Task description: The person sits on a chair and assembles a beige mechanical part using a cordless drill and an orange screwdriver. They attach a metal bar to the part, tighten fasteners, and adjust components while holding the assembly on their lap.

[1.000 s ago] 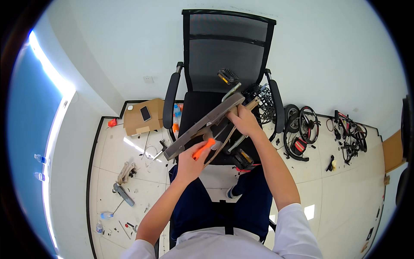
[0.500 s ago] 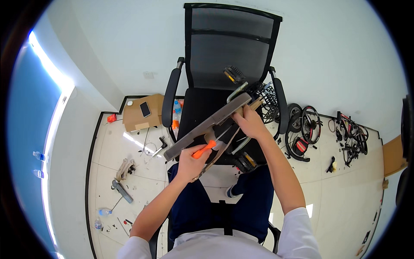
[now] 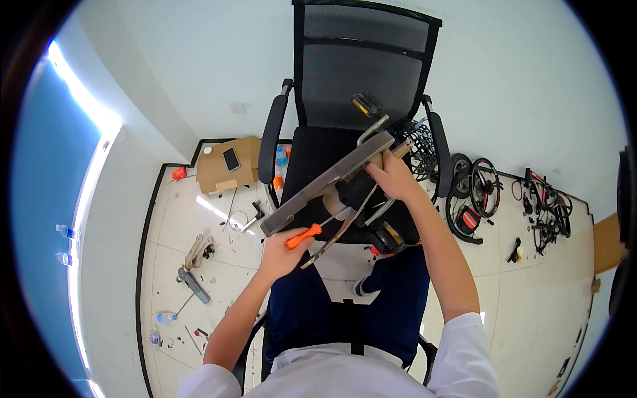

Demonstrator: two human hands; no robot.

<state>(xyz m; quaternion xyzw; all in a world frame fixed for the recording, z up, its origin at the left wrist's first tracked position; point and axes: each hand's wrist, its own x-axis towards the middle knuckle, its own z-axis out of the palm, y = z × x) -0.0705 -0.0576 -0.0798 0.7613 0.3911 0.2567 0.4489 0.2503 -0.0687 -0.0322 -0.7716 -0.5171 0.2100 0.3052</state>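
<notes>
A black mesh-backed armchair [image 3: 361, 73] is faced, and over its seat a long, grey, bar-shaped assembly [image 3: 325, 182] is held slantwise, its upper end gripped by the curled right hand [image 3: 393, 178]. On the floor at left, a brown cardboard box [image 3: 211, 174] is seen; farther down, a clear plastic bottle [image 3: 154, 336] bears a label too small to be read. An orange-handled screwdriver [image 3: 304, 237] is clasped by the left hand [image 3: 281, 252], its shaft pointed toward the assembly. On the box, a dark-screened phone [image 3: 231, 159] is laid.
</notes>
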